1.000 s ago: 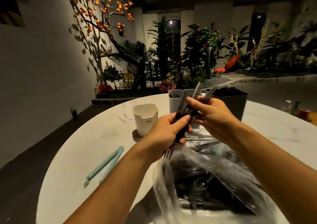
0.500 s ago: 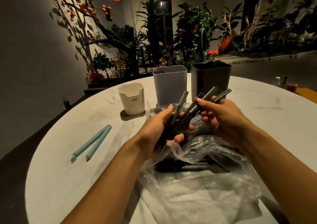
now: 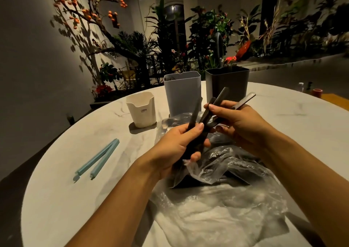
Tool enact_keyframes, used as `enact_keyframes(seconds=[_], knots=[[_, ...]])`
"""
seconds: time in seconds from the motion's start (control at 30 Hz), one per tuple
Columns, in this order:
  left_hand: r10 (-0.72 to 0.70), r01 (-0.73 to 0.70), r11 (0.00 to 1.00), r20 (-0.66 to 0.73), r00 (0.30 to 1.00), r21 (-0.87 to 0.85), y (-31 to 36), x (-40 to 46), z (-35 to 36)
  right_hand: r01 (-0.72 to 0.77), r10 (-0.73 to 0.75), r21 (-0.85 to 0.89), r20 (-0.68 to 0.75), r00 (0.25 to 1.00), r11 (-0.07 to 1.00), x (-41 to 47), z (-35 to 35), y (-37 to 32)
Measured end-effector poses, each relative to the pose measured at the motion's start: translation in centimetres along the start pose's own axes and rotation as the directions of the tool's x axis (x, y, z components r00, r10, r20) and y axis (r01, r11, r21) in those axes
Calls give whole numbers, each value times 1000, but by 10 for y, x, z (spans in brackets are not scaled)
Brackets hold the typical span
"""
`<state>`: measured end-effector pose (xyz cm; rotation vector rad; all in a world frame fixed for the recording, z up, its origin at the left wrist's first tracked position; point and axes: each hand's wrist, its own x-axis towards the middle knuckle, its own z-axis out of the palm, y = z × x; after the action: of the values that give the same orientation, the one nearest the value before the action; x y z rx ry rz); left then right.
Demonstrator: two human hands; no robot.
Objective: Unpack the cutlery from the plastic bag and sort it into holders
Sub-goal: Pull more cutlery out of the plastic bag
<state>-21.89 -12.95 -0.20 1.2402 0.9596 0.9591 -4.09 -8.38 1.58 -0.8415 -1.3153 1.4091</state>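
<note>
Item: cutlery bundle (image 3: 196,131), dark handles, fanned upward. My left hand (image 3: 175,148) grips its lower part, fingers curled round it, above the bag (image 3: 217,205). My right hand (image 3: 238,122) pinches one pale-edged piece (image 3: 243,100) and angles it off to the right, apart from the rest; half a second ago it lay closer in with the fan. Judgement: one piece is being singled out for sorting.

Item: bag, clear plastic, crumpled on the near worktop (image 3: 56,199). More dark cutlery shows through it, so unpacking is far from done.

Items: three holders at the far side. White holder (image 3: 141,110) left, grey holder (image 3: 182,93) middle, black holder (image 3: 226,82) right. Contents hard to tell.

Item: blue clip (image 3: 98,159), lying open at left, well apart from the bag.
</note>
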Motion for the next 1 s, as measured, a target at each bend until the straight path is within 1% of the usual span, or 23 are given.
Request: enact_keyframes(seconds=[0.1,0.27,0.33,0.43,0.6,0.67,0.73,0.83,1.0], knots=[[24,-24,1000,-52,998,8,-1,1,1,-22,23,87,-14,1000,996,0,-1,1],[29,-25,999,-86,996,46,2,2,0,-58,84,242,-97,992,968,2,-6,-3],[17,-13,999,-93,995,41,2,0,1,-66,93,243,-102,990,968,1,-7,-5],[-3,2,1000,-94,996,-16,3,-2,0,-49,79,213,-135,988,976,0,-7,-7],[12,-16,999,-106,994,-35,2,0,-4,32,37,220,-302,952,975,-3,-13,-14],[24,-29,998,-100,995,-47,3,0,-6,60,16,208,-345,939,976,-3,-16,-16],[33,-40,997,-97,995,-71,2,1,-7,79,-10,183,-352,936,980,-3,-17,-14],[26,-38,993,-104,994,-110,2,2,-9,106,-48,162,-324,945,981,-3,-15,-10],[40,-50,991,-85,996,-122,2,0,-7,90,-48,150,-262,964,985,-3,-7,-7]])
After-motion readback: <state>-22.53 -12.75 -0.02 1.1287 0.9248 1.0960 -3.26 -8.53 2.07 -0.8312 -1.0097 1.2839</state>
